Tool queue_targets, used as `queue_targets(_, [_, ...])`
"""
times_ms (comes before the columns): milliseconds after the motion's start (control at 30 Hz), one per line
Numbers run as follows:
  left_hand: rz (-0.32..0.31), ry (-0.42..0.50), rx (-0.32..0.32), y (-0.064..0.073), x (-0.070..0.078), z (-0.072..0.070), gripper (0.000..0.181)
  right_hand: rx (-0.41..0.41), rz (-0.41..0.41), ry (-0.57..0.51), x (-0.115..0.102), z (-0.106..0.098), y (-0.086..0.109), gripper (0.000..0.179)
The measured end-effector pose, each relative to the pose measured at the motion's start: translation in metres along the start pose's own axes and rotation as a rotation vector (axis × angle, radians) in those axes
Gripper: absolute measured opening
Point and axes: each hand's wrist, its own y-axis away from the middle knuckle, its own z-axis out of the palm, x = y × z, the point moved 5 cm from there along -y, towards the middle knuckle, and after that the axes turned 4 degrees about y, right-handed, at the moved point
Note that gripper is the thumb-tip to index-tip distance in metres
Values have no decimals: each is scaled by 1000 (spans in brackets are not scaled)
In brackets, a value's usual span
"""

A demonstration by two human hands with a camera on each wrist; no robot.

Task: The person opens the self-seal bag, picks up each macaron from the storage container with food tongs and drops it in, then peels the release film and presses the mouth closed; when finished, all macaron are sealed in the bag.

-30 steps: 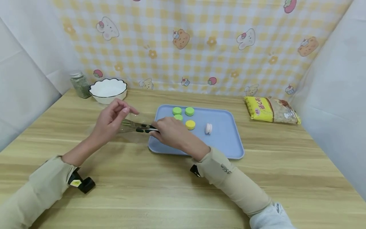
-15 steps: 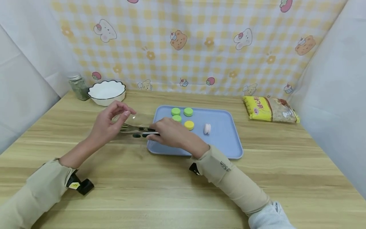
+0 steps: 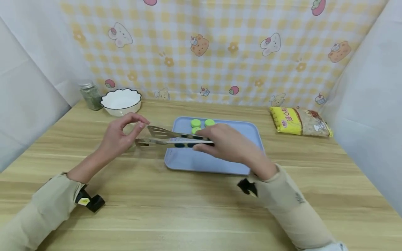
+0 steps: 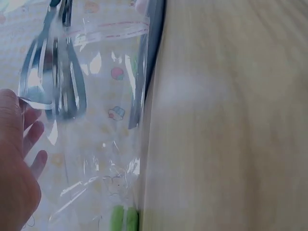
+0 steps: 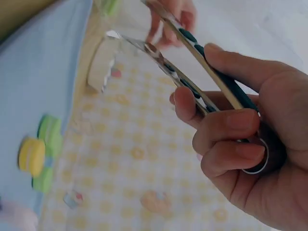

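My left hand (image 3: 117,137) pinches the mouth of a clear plastic zip bag (image 4: 101,168). A green macaron (image 4: 117,219) shows at the bag's lower end in the left wrist view. My right hand (image 3: 227,143) grips metal tongs (image 3: 183,144) by their dark-dotted handles, the two slotted heads spread apart beside the left fingertips. Nothing shows between those heads. Below the right hand lies the blue tray (image 3: 213,168) with green macarons (image 3: 195,123). A yellow macaron (image 5: 31,156) and a blurred pale pink macaron (image 5: 18,215) appear in the right wrist view; the right hand hides them from the head view.
A white scalloped bowl (image 3: 121,101) and a glass jar (image 3: 90,96) of dried herbs stand at the back left. At the back right lies a yellow food packet (image 3: 289,120). A checked cloth (image 3: 220,66) hangs behind the wooden table (image 3: 176,209).
My right hand has drawn the tongs to the right, out of the bag, and their heads have spread apart. The left hand stays nearly in place with the bag.
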Motion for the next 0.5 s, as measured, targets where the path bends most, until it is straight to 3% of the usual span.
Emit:
queue_targets(200, [-13,-10,4,-4,6,0,10,96,5,-40,25,-28,50,38])
queue_targets(333, [-36,-3,8,-5,18,0,8,99,79,5,45,-42,77,38])
queue_targets(500, [-68,-1,9,-2,16,0,7,51,215,65,70,-55,102,37])
